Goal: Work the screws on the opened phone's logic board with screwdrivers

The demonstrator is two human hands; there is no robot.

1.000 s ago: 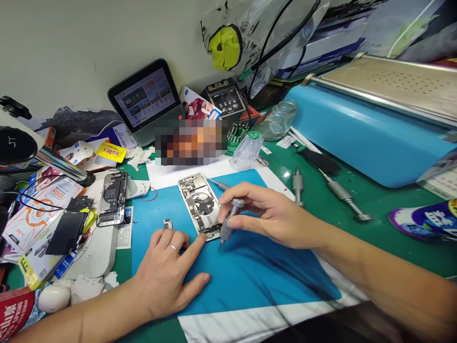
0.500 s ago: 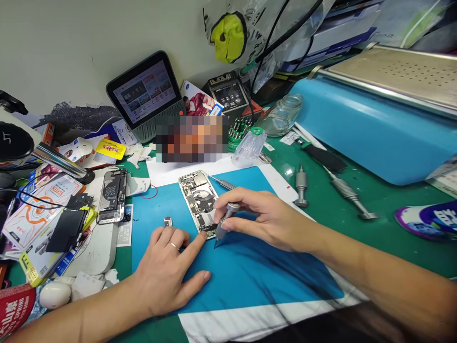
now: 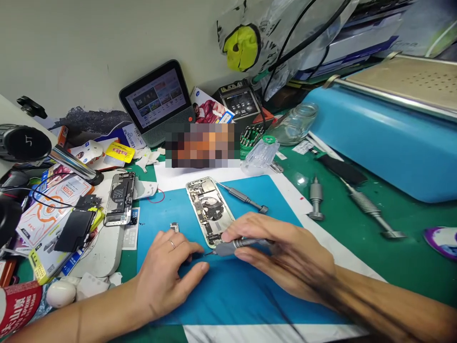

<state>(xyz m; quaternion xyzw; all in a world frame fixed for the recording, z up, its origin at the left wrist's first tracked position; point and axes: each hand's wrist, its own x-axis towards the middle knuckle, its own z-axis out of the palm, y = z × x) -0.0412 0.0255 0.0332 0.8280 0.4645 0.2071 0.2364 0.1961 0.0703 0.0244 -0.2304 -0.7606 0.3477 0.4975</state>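
Observation:
An opened smartphone (image 3: 214, 207) lies on the blue mat (image 3: 228, 290), its inner parts showing. My right hand (image 3: 282, 252) grips a grey screwdriver (image 3: 226, 248) held nearly flat, the tip pointing left just below the phone's bottom edge. My left hand (image 3: 174, 267) rests on the mat left of that tip. Its thumb is spread away from the fingers, and the index fingertip is close to the screwdriver tip. No object shows in the left hand. A small metal phone part (image 3: 174, 227) lies beyond its knuckles. Another screwdriver (image 3: 243, 196) lies right of the phone.
A second opened phone (image 3: 120, 197) lies at left near boxes and a lamp stand (image 3: 73, 162). Two more screwdrivers (image 3: 316, 199) (image 3: 369, 207) lie on the right. At the back stand a smart display (image 3: 157, 102), a glass jar (image 3: 294, 124) and a clear plastic cup (image 3: 260, 156).
The screwdriver has gone from steep to nearly flat, its tip turning left. My left index finger has come off the phone's lower edge. The whole view has shifted slightly.

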